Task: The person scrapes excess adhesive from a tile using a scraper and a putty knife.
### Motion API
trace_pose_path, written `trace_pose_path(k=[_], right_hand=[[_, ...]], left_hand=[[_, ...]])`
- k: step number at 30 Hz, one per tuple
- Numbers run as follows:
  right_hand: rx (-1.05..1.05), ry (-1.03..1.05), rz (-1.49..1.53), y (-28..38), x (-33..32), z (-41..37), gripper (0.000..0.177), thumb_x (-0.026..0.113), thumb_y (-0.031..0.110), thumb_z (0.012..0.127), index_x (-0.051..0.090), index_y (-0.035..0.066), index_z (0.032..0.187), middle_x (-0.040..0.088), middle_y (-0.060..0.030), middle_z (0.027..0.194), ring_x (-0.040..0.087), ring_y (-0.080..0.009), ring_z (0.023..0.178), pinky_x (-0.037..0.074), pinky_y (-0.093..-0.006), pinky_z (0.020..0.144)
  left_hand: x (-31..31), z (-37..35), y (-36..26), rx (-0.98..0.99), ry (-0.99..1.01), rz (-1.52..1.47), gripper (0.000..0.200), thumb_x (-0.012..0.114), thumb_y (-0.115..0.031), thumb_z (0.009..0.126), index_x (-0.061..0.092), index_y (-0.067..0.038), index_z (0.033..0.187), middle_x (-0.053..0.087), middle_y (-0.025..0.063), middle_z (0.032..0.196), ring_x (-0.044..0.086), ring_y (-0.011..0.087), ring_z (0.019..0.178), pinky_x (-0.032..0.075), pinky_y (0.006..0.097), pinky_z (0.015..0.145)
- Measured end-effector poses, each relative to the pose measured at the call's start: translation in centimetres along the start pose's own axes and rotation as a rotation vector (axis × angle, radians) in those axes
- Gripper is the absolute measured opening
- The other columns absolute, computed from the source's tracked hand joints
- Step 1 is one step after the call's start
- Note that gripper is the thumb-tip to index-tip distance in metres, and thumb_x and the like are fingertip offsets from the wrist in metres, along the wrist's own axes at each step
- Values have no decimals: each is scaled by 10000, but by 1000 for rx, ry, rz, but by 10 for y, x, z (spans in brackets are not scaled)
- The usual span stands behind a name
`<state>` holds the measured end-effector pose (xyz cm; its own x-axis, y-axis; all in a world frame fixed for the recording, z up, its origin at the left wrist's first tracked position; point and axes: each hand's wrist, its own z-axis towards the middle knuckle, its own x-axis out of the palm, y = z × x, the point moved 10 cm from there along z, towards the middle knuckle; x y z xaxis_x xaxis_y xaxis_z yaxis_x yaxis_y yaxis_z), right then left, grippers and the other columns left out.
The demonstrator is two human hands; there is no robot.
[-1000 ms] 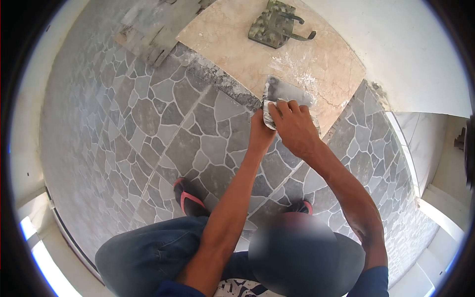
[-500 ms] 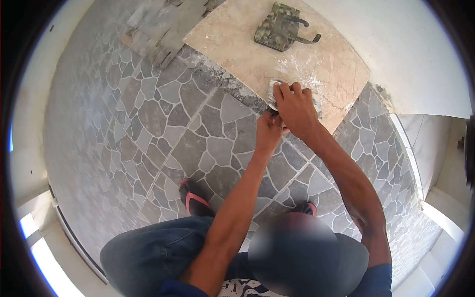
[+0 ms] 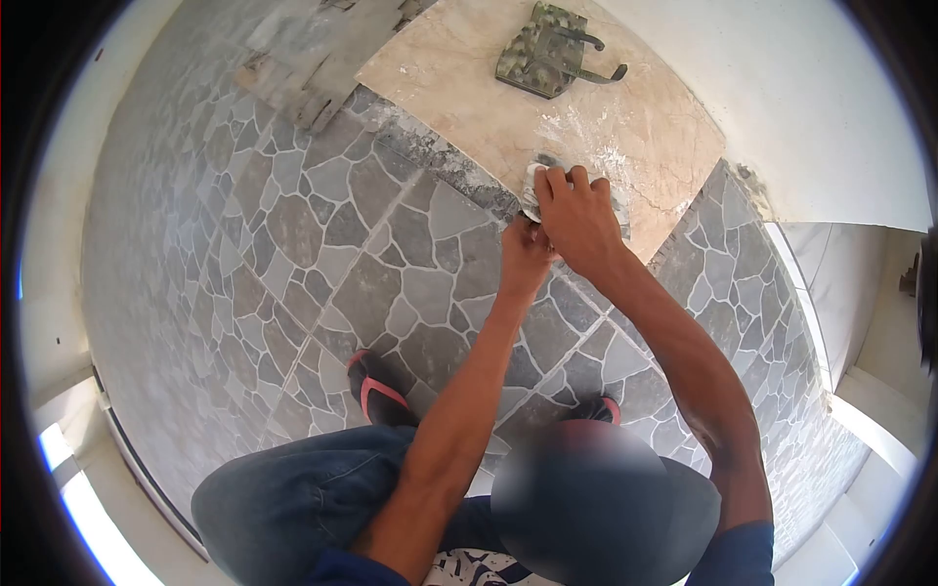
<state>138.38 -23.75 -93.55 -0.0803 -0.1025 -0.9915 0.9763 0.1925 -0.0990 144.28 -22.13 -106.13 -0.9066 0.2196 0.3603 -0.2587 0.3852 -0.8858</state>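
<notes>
Pale pad (image 3: 533, 191) is gripped under right hand (image 3: 582, 215) | step: apparently rubbing, over beige slab (image 3: 459, 83) | left hand (image 3: 529, 252): just beside, hold cannot be told | next: steady pressure seems needed

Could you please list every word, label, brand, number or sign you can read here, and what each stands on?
There is no readable text in this view.
Printed white cloth at the bottom edge: dark shapes, cut off; I cannot tell whether they are letters.
Camouflage-patterned object: no lettering I can make out.
White-smeared item under the right hand: mostly covered, no lettering shows.
</notes>
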Motion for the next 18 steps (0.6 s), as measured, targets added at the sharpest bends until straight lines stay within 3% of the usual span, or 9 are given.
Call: trace_pose_path(k=[2,5,8,11,14,16,18], right_hand=[[18,17,19,-3,3,7,468,738,166,728,600,-27,1132,569,-119,1060,548,-254,962,437,-386,686],[-18,-36,-27,9,4,-4,507,769,158,699,601,-26,1141,564,-118,1057,544,-259,969,436,-395,691],[-30,-55,1,5,3,-1,530,779,152,682,598,-23,1148,564,-112,1059,543,-257,969,441,-404,682],[33,-28,-15,-16,21,27,567,791,163,675,590,-26,1170,564,-110,1062,542,-255,967,444,-417,682],[-27,-59,-31,3,5,3,542,802,182,642,597,-3,1108,561,-99,1045,547,-248,984,449,-394,686],[-45,-154,20,0,-3,-2,505,762,154,694,579,-2,1138,573,-109,1054,564,-257,994,473,-390,706],[-5,-64,86,-26,8,14,500,724,119,741,560,-12,1195,585,-125,1083,574,-273,996,487,-413,738]], left_hand=[[-3,-1,7,-157,-55,-6,177,619,-55,934,541,54,1050,636,80,926,645,129,784,551,286,670],[12,-4,-39,179,50,281,159,581,-63,963,508,70,1011,631,92,908,646,140,778,573,296,668],[4,2,-7,-50,80,206,167,581,-77,965,523,68,1024,658,118,956,636,125,780,541,277,638],[10,-2,-4,-196,-37,-122,250,620,-86,887,588,80,1071,653,89,975,586,93,766,526,268,644],[7,4,-17,87,45,276,165,537,-91,991,527,61,1058,665,116,956,692,199,870,605,337,740],[8,1,-11,-112,29,112,256,542,-109,979,513,89,1138,653,133,1020,681,212,911,600,386,833],[14,-3,-8,-204,52,-18,315,547,-131,981,499,94,1196,643,144,1075,675,237,965,592,411,890]])
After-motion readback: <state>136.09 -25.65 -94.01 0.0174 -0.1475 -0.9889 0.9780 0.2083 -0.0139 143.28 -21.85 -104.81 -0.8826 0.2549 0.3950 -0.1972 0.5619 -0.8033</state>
